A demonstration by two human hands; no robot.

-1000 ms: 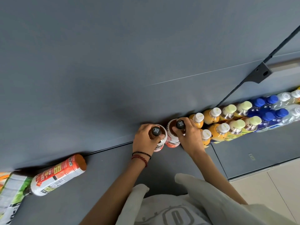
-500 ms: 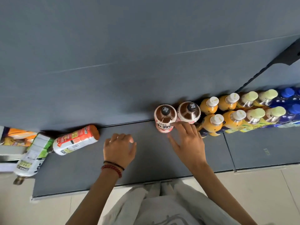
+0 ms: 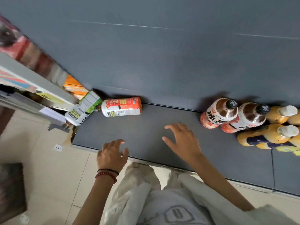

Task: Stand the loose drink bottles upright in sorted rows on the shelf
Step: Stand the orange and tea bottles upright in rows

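A dark grey back panel [image 3: 162,54] fills most of your view, with two thin pale seams running across it. Below it lies the matching grey shelf [image 3: 162,120], a flat board that meets the panel at the back and ends in a pale front edge. Cream floor tiles [image 3: 40,168] spread under and to the left of the shelf. At the far left stands a neighbouring rack [image 3: 32,78]; its goods are too blurred to tell.

Two bottles lie on their sides at the shelf's left end, against the back panel: an orange-labelled bottle [image 3: 121,107] and, just beside it, a green-and-white bottle [image 3: 84,108] that juts past the shelf's left edge. Well apart from them, at the right, two brown tea bottles [image 3: 219,112] stand upright side by side, touching. Yellow juice bottles [image 3: 267,137] with white caps stand right beside them in two rows.

Your right hand [image 3: 183,140] is over the bare middle of the shelf, fingers spread and holding nothing. Your left hand [image 3: 112,155] is at the front edge, fingers loosely curled, also empty. Whether either touches the board, you cannot tell. Black and red bracelets [image 3: 107,173] circle your left wrist.
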